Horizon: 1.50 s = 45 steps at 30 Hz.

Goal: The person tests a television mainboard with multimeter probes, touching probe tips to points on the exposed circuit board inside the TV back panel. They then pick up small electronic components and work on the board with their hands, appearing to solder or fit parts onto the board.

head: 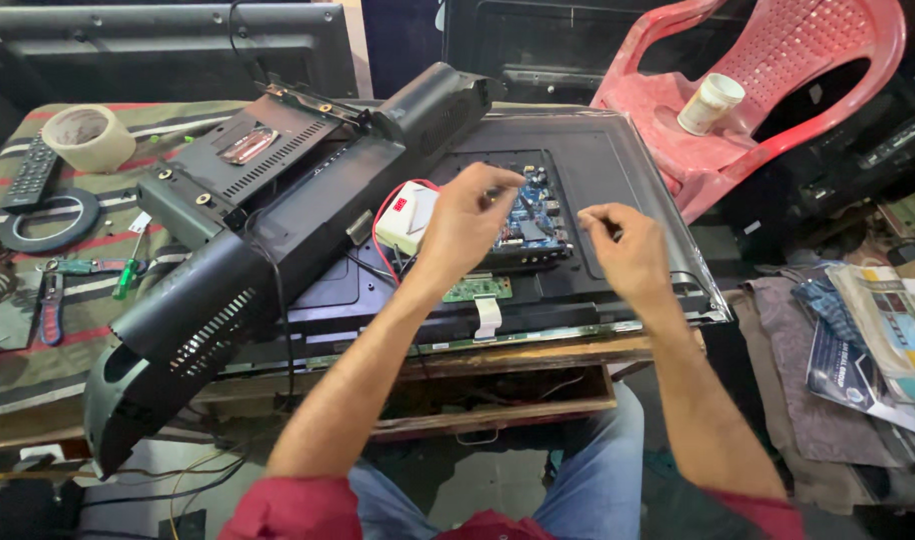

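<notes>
The left hand (465, 222) hovers over the blue board (530, 222), fingers curled loosely with thumb and forefinger nearly together at the board's upper left corner; whether they pinch anything there cannot be told. The right hand (626, 250) sits just right of the board, its fingertips drawn together in a small pinch, and what they grip, if anything, is too small to see.

The board is a flat rectangle studded with small parts, and it lies in a shallow recess in the middle of the panel (618, 170), a wide, dark, smooth sheet lying flat on the worktop (568, 352). Just below the board lies a narrow green strip board (478, 290) with a white ribbon (487, 317) hanging from it. Left of the board sits a white plastic box (406, 218), with a red wire (383, 215) looping round it.

Further left of the board, a black plastic back cover (228, 270) leans across the panel, long and curved, with slotted vents and screw holes.

Well left of the board, on a striped cloth (38, 350), lie a roll of tape (88, 137), a remote (33, 172), a black ring (50, 220) and a green-handled screwdriver (128, 272).

Up and to the right of the board, a red plastic chair (778, 90) with a lattice back holds a white cup (711, 103) on its seat; what the cup holds cannot be seen. Far right of the board lie folded cloths and papers (878, 330).
</notes>
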Tool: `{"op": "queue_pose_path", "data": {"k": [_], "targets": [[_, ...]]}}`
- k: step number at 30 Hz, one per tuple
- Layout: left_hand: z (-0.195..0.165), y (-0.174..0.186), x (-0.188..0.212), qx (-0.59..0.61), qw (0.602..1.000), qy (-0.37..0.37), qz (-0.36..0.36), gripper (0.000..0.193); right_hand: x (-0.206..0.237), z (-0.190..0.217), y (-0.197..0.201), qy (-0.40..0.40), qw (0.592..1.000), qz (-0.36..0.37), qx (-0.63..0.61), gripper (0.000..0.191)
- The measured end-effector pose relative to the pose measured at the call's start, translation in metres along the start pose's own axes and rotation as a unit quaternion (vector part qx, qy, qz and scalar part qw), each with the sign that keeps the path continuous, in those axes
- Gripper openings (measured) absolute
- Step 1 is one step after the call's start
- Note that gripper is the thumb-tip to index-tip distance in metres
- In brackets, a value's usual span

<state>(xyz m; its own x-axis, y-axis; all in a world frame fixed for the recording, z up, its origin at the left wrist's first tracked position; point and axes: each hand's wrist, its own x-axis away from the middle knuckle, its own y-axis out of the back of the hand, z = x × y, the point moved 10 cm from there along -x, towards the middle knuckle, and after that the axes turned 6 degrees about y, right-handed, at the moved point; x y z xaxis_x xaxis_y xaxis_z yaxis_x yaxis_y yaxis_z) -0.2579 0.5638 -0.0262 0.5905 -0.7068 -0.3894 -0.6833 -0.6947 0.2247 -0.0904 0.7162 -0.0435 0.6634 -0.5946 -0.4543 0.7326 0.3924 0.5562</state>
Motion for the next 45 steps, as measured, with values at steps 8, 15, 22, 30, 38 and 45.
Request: {"op": "queue_pose_path", "data": {"k": [8,15,22,30,38,45], "targets": [[0.002,-0.085,-0.013,-0.207,0.954,-0.122,0.180,0.020,0.014,0.005,-0.014,0.049,0.996,0.075,0.020,0.022],[0.024,-0.099,-0.016,-0.163,0.959,-0.069,0.220,0.016,0.018,-0.018,-0.011,0.012,0.999,0.014,-0.034,0.014],[0.030,-0.097,-0.022,0.028,0.978,0.000,0.206,0.016,0.010,-0.055,-0.018,-0.123,0.933,-0.006,-0.338,0.012],[0.045,-0.090,-0.011,0.211,0.940,0.166,0.210,0.018,0.007,-0.023,-0.017,-0.084,0.929,-0.015,-0.360,0.015],[0.054,-0.083,-0.005,0.347,0.899,0.220,0.149,0.015,0.007,0.016,-0.007,-0.002,0.970,-0.040,-0.242,0.013],[0.052,-0.087,0.001,0.392,0.882,0.210,0.153,0.012,0.009,0.026,-0.007,0.004,0.974,-0.043,-0.221,0.012]]}}
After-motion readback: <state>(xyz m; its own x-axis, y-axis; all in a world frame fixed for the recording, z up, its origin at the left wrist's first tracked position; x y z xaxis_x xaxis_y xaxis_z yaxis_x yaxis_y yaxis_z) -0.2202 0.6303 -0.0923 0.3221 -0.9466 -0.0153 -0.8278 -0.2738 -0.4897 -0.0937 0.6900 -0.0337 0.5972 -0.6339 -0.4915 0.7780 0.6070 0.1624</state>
